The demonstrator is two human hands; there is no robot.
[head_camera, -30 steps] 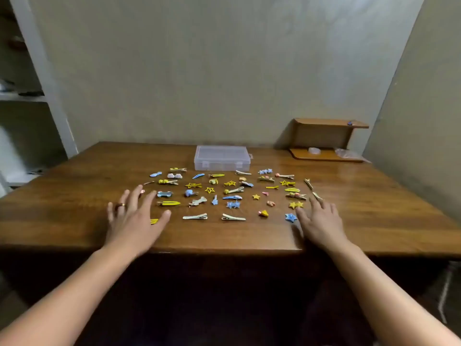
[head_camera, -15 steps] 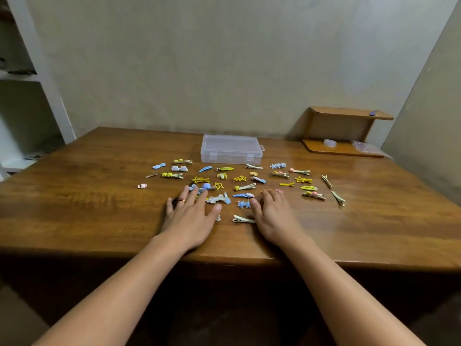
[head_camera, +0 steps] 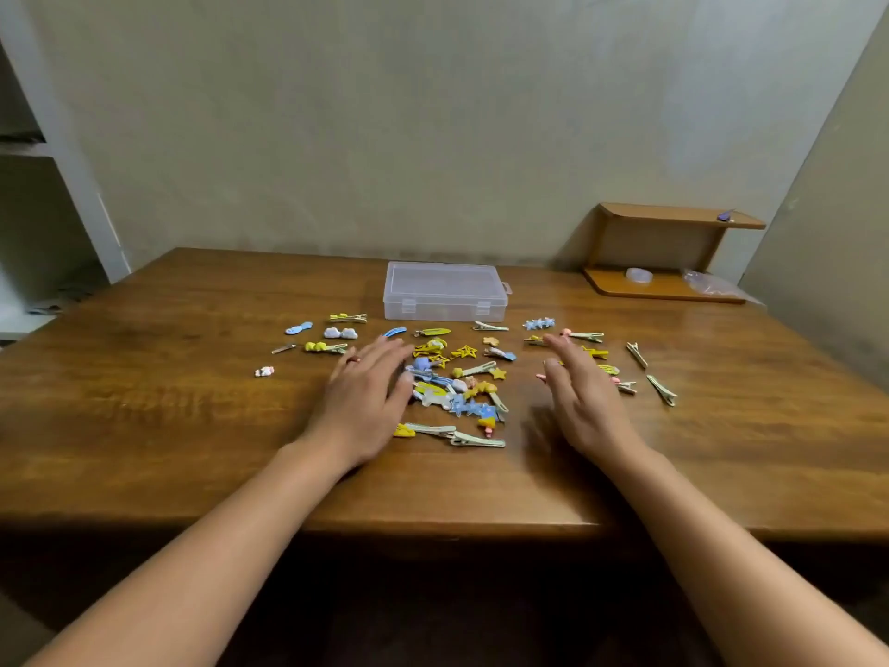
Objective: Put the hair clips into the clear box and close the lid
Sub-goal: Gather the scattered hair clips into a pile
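Observation:
Several small blue, yellow and white hair clips lie spread on the wooden table [head_camera: 158, 426], with a bunched heap [head_camera: 459, 394] between my hands. Behind them stands the clear box [head_camera: 445, 291], its lid down. My left hand [head_camera: 370, 402] lies flat with straight fingers at the heap's left side, touching clips there. My right hand [head_camera: 584, 397] has straight fingers and lies to the right of the heap, over some yellow and pink clips. Neither hand grips anything.
Loose clips lie farther out: a cloud pair [head_camera: 340, 333], a small pink one [head_camera: 264, 372] at the left, metal clips [head_camera: 661, 389] at the right. A small wooden shelf [head_camera: 668, 252] stands at the back right corner. White shelving [head_camera: 43, 223] is at the left.
Both hands swept inward from the outer edges, pushing clips into a heap in the middle. Since half a second ago my right hand has moved back out to the right.

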